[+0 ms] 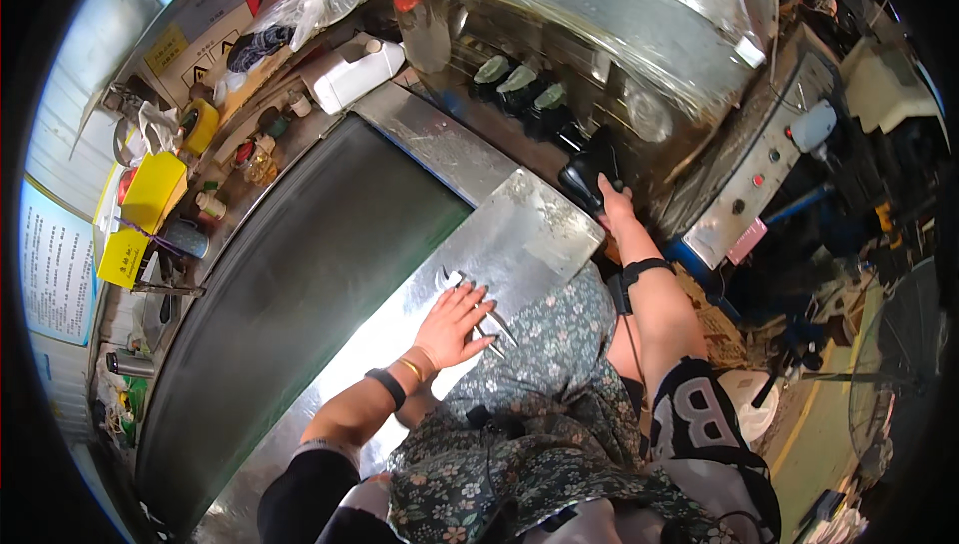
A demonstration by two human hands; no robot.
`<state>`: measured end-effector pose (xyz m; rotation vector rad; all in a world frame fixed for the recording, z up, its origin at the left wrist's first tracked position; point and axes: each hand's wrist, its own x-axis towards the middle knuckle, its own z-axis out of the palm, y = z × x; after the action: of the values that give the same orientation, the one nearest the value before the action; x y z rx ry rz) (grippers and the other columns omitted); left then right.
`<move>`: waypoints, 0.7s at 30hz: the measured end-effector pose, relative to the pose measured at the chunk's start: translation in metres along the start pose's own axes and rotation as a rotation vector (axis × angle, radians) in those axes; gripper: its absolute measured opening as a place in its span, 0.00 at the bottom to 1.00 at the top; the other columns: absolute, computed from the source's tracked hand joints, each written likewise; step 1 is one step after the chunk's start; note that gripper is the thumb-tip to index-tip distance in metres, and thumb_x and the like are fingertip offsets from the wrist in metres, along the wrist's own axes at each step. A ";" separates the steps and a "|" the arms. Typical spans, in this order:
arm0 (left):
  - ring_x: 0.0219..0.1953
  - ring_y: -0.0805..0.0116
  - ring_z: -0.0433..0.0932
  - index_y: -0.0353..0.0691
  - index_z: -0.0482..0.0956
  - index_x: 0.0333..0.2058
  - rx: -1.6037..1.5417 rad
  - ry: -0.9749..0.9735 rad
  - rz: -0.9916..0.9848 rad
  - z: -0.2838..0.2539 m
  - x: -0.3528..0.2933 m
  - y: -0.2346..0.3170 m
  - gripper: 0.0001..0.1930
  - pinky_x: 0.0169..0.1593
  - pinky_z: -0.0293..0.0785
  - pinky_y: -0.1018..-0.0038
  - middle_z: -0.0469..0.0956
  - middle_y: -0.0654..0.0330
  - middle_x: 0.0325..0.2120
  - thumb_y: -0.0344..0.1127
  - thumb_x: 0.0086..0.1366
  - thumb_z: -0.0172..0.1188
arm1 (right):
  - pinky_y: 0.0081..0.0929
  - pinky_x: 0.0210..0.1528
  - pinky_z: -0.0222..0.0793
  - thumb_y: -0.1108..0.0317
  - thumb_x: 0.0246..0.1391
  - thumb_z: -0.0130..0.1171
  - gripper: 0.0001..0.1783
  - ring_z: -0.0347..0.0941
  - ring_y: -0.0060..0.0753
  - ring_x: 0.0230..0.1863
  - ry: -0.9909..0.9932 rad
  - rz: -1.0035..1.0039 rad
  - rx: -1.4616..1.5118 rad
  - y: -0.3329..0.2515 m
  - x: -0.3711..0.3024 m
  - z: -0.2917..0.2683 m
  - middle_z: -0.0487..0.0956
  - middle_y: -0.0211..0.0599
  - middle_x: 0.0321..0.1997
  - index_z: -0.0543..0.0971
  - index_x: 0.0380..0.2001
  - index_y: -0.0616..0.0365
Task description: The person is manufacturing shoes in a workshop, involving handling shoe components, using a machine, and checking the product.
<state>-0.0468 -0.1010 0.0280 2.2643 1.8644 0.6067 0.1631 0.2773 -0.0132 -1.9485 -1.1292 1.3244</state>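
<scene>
My left hand [452,329] lies flat with its fingers spread on a shiny metal ledge [370,344]. Beneath its fingers is a slim metal tool [496,324] with two pointed prongs, partly hidden, so its exact kind is unclear. Reaching far to the right, my right hand [617,206] grips a glossy black shoe-like item [589,169], its thumb on top and the other fingers mostly hidden. Behind that item, several similar black pieces with pale green tops [519,77] stand in a row under a metal hood.
A dark conveyor belt [320,244] runs along my left. Beyond it, a shelf holds a white jug [352,72], a yellow box [140,214] and small containers. A metal plate corner [539,224] juts between my hands. At right stand a control panel [749,164] and a fan [894,374].
</scene>
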 end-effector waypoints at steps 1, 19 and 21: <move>0.66 0.50 0.61 0.48 0.70 0.59 -0.010 -0.028 -0.007 -0.001 0.001 0.000 0.30 0.67 0.55 0.54 0.67 0.53 0.62 0.56 0.63 0.57 | 0.42 0.46 0.74 0.43 0.45 0.71 0.59 0.71 0.47 0.56 -0.049 0.117 0.112 -0.007 0.005 0.011 0.62 0.48 0.69 0.48 0.72 0.50; 0.65 0.50 0.62 0.47 0.72 0.57 -0.043 0.004 -0.018 -0.002 0.002 0.000 0.29 0.67 0.55 0.54 0.68 0.54 0.61 0.54 0.61 0.60 | 0.32 0.46 0.75 0.67 0.52 0.67 0.25 0.78 0.37 0.47 -0.361 -0.803 0.032 0.053 -0.102 -0.036 0.75 0.46 0.56 0.75 0.52 0.65; 0.65 0.48 0.62 0.45 0.73 0.57 -0.038 0.051 0.008 0.001 0.001 0.000 0.30 0.67 0.54 0.53 0.68 0.52 0.60 0.53 0.59 0.61 | 0.39 0.51 0.72 0.64 0.52 0.66 0.23 0.76 0.44 0.50 -0.145 -0.875 -0.165 0.108 -0.160 -0.083 0.76 0.48 0.55 0.76 0.49 0.65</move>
<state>-0.0465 -0.0997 0.0275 2.2541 1.8506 0.7017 0.2488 0.0878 0.0116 -1.1829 -1.9046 0.8967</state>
